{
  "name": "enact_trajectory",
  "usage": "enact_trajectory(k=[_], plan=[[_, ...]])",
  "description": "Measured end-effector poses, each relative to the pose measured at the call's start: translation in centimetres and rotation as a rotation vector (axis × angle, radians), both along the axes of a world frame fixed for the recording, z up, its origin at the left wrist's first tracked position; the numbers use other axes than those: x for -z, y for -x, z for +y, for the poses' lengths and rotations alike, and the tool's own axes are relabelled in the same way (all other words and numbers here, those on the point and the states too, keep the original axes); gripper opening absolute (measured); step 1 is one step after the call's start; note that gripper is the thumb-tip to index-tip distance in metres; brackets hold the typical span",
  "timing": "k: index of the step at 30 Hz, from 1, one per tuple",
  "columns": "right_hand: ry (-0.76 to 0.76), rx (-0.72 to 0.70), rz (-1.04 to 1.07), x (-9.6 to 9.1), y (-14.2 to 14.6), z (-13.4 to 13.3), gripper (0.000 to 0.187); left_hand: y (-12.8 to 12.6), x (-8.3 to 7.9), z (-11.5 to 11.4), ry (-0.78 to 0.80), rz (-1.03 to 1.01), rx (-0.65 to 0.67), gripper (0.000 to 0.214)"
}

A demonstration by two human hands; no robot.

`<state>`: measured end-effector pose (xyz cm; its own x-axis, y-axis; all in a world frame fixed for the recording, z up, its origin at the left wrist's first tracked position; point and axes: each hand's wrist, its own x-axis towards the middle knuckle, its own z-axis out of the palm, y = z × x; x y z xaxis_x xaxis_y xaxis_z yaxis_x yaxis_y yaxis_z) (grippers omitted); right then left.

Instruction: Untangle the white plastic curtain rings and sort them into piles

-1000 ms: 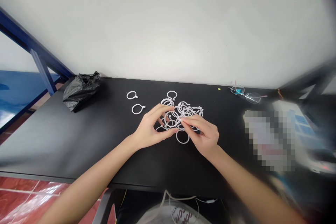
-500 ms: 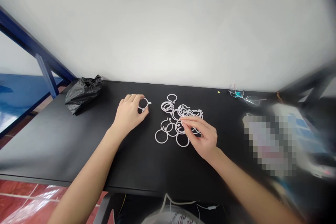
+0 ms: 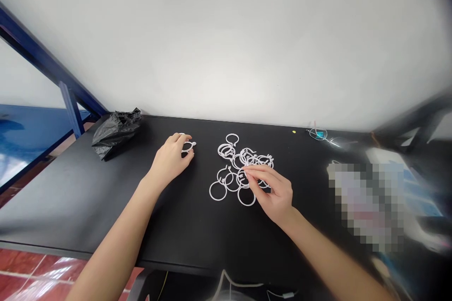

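Observation:
A heap of several white plastic rings (image 3: 242,167) lies in the middle of a black table (image 3: 106,197). My left hand (image 3: 170,161) rests left of the heap, fingers curled over a white ring (image 3: 188,146) at its fingertips. My right hand (image 3: 272,192) sits at the heap's near right side, thumb and forefinger pinched on one ring of the heap. Two single rings (image 3: 218,191) lie loose at the heap's front edge.
A crumpled black plastic bag (image 3: 115,132) lies at the table's far left. A pair of glasses (image 3: 323,135) lies at the far right by the white wall. A blurred-out object (image 3: 363,202) occupies the right side. Blue metal framing (image 3: 70,103) stands to the left.
My left hand left the heap carrying one ring and moved left, setting it down near the other separate rings. My right hand stayed at the heap's right side.

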<state>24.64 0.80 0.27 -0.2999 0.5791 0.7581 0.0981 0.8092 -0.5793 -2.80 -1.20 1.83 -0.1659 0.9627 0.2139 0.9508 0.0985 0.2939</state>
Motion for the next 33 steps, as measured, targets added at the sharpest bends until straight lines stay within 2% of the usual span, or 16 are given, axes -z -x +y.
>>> enact_trajectory(k=[4, 9, 12, 18, 21, 24, 27, 29, 33], plan=[[0.012, -0.005, -0.002, 0.0, 0.0, 0.0, 0.033, -1.1, 0.7, 0.1, -0.106, -0.068, 0.084, 0.023], [0.012, -0.003, 0.003, 0.0, -0.1, 0.0, 0.033, -3.9, 1.9, 1.1, -0.139, -0.259, 0.361, 0.022], [0.004, 0.018, 0.018, 0.0, -0.1, 0.1, 0.032, -4.7, 2.1, 3.2, -0.120, -0.221, 0.452, 0.032], [-0.021, 0.042, 0.039, 0.0, -0.2, 0.2, 0.032, -4.3, 2.6, 9.3, 0.004, -0.165, 0.503, 0.043], [-0.022, 0.049, 0.048, -0.1, -0.2, 0.2, 0.029, -4.3, 2.7, 11.3, 0.047, -0.174, 0.531, 0.035], [-0.018, 0.048, 0.057, -0.2, -0.2, 0.2, 0.028, -4.4, 2.3, 12.4, 0.077, -0.202, 0.549, 0.019], [-0.021, 0.053, 0.058, -0.3, -0.2, 0.2, 0.026, -4.4, 1.5, 12.6, 0.084, -0.254, 0.553, 0.006], [-0.026, 0.062, 0.056, -0.5, -0.3, 0.2, 0.025, -4.4, 0.9, 11.7, 0.062, -0.306, 0.543, 0.009], [-0.026, 0.073, 0.063, -0.7, -0.4, 0.3, 0.025, -5.0, -0.1, 7.1, -0.031, -0.427, 0.519, 0.012]])
